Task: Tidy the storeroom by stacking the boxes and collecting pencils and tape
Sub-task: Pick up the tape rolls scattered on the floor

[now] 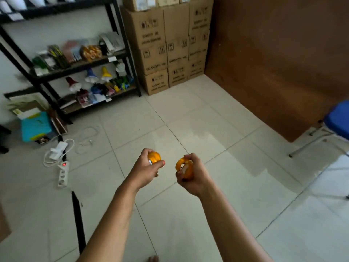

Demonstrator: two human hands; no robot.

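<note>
A toe (153,259) shows at the bottom edge, on the tiled floor (188,214). Both bare forearms reach forward over the tiles. The left hand (146,170) grips an orange tape roll (154,157), its fingers (147,152) curled over the top and the thumb under the side. The right hand (191,175) holds a second orange roll (183,166) tilted on edge, its fingers wrapped round the rim and one through the core. The two rolls are near each other, apart, held in the air above the floor.

To the left on the floor lie a white power strip (63,173) with a red light, a white adapter (59,147) and loose cables (85,140). A dark strip (78,220) lies nearer, left of the left arm. At the right edge stands a blue chair (338,120) with metal legs.

Farther left, teal and paper items (35,125) lean by a black shelf (120,35) that carries packets, more orange rolls (91,52) and coloured goods, too blurred to tell apart. Cardboard boxes (164,48) are stacked in the far corner, touching one another, beside a brown wall panel (273,53).
</note>
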